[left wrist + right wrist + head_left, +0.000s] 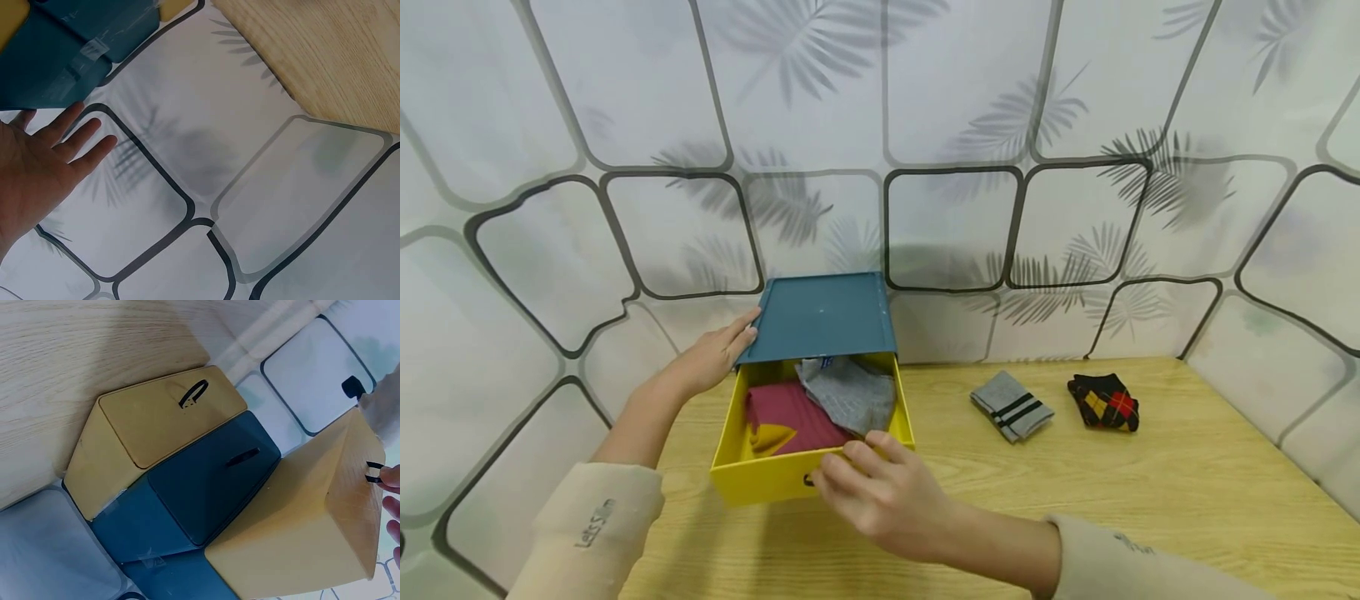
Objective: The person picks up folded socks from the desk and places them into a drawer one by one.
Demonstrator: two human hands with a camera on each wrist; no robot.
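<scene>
A yellow drawer (767,483) is pulled out from a blue-topped drawer unit (823,312). Inside it lie a folded maroon cloth piece (793,412) with a mustard patch and a crumpled grey knit piece (857,396). At the drawer's front, my right hand (880,496) curls its fingers by a black pull loop (374,472); the right wrist view has a fingertip at the loop. My left hand (718,350) rests with extended fingers against the unit's left side; in the left wrist view that hand (37,165) shows straight, spread fingers.
Right of the unit on the wooden table (1150,500) lie a folded grey sock (1011,407) with black stripes and folded black argyle socks (1105,402). Below the pulled drawer are a shut blue drawer (212,481) and a shut yellow drawer (169,419). Patterned walls enclose the table.
</scene>
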